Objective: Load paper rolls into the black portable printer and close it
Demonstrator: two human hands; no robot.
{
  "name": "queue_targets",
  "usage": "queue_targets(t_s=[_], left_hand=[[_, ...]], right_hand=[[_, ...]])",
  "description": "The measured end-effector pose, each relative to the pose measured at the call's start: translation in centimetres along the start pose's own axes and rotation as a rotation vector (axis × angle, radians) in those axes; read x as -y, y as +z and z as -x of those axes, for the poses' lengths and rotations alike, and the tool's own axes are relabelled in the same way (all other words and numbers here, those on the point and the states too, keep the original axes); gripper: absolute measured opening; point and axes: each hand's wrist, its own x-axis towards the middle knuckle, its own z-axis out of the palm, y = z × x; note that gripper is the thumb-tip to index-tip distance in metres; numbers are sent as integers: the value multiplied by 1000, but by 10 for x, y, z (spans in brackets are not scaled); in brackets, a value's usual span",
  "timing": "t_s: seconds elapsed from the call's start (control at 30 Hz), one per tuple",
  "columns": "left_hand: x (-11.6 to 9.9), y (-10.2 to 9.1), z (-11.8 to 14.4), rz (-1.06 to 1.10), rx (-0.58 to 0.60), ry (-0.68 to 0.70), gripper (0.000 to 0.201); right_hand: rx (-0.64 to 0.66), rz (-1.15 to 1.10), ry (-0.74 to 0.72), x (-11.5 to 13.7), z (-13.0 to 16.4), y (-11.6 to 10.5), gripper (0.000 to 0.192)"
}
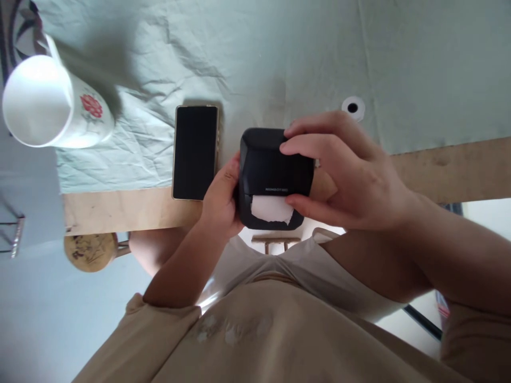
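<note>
1. The small black printer (275,167) sits at the centre of the frame, held just over the near edge of the worktop (459,165). I cannot tell whether it rests on the edge.
2. The left hand (219,199) comes in from the lower left. Its grip is closed on the printer's left side, with the palm cupping that side and the fingers hidden behind the casing.
3. The right hand (351,170) comes in from the right. Its grip is wrapped around the printer's right half, with the fingers lying across the upper edge and lid and the thumb pressed along the lower right edge.
4. A white paper strip (272,208) sticks out of the slot on the printer's lower face, just left of the right thumb. Its free edge is uneven.
5. Small pale lettering shows on the printer's front above the slot, too small to read.
6. A dark phone (195,151) lies flat, screen up and blank, just left of the printer and near the left hand. It lies partly on the cloth and partly on bare wood.
7. A pale green, creased cloth (279,48) covers the upper part of the worktop.
8. A small white paper roll (353,107) lies on the cloth, just above the right hand.
9. A white mug (51,103) with a red flower print stands in the upper left of the frame, well apart from both hands.
10. A round wooden stool (90,251) shows at the lower left, below the worktop's edge.
</note>
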Motion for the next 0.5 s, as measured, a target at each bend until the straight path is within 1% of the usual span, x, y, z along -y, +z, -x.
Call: queue_targets(t_s=[0.03,0.1,0.13,0.17,0.23,0.27,0.3,0.37,0.43,0.5], left_hand=[[-1,1,0,7,6,-1,16],[-2,2,1,31,34,-12,18],[-3,2,1,41,64,-16,19],[-4,2,2,47,106,-11,22],[-4,0,3,28,218,-5,25],[-4,-1,4,8,273,-4,27],[-4,-3,5,-14,313,-3,30],[-4,-4,5,-52,342,-9,32],[-3,-5,5,-66,350,-3,31],[-3,-4,5,-74,376,5,31]], right_hand=[[-24,41,-8,0,0,-1,41],[-112,142,-31,2,-2,-3,43],[-157,178,-24,4,-3,-4,39],[-193,195,6,6,-4,-6,31],[-195,148,133,12,-8,-12,13],[-180,118,222,15,-10,-15,13],[-185,103,299,17,-12,-17,17],[-252,105,381,18,-13,-21,19],[-315,99,384,17,-13,-21,15],[-278,103,332,15,-11,-17,11]])
